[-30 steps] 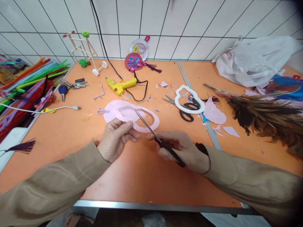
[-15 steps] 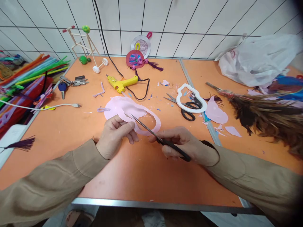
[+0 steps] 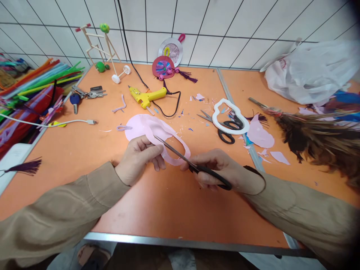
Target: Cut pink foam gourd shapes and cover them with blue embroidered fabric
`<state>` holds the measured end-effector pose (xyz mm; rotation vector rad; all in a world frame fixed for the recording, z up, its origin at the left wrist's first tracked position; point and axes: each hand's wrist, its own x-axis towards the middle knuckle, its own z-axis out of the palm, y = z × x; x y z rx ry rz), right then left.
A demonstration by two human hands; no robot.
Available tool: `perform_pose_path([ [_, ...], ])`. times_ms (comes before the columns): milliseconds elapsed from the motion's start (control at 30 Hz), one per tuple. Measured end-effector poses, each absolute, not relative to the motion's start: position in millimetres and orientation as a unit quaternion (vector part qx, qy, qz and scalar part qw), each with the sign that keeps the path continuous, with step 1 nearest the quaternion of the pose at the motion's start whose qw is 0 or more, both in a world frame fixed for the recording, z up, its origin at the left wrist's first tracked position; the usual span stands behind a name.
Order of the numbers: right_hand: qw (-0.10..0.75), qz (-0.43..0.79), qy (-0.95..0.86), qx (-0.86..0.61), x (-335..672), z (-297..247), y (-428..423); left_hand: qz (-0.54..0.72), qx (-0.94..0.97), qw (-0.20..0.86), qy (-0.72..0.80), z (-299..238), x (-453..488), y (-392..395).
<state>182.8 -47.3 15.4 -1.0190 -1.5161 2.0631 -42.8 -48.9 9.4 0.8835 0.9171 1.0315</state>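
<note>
Head camera: closed right grip [image 3: 222, 165] around scissors [image 3: 196, 168]

Left hand [image 3: 140, 156] is pinching, thumb on top; right hand [image 3: 221, 168] is gripping, curled; forearms [image 3: 292, 206] are angling inward, hands sitting apart.

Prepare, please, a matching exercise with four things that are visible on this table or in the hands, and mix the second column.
Things:
1. glue gun
2. large pink piece
3. white frame
4. nearer scissors

Places, colours or states:
A. lying partly over the farther scissors
B. held in the right hand
C. yellow
D. pinched by the left hand

Right pairs: 1-C, 2-D, 3-A, 4-B
</note>
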Motion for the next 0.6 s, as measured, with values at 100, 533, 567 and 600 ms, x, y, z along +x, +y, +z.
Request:
perform_pose_path([
  [100, 0.190, 0.728, -0.550, -0.362, 181.4, 16.6, -47.7, 0.456, 0.399, 0.683, 0.408, 9.0, -43.0, -48.7],
  [533, 0.139, 0.742, -0.553, -0.353, 183.1, 13.2, -45.5, 0.429, 0.405, 0.698, 0.407, 11.0, -44.0, -47.5],
  [567, 0.138, 0.744, -0.552, -0.352, 183.2, 12.7, -45.6, 0.428, 0.403, 0.699, 0.408, 11.1, -44.0, -47.3],
  [600, 0.136, 0.746, -0.549, -0.350, 183.3, 12.4, -45.7, 0.428, 0.400, 0.700, 0.408, 11.1, -44.0, -47.2],
])
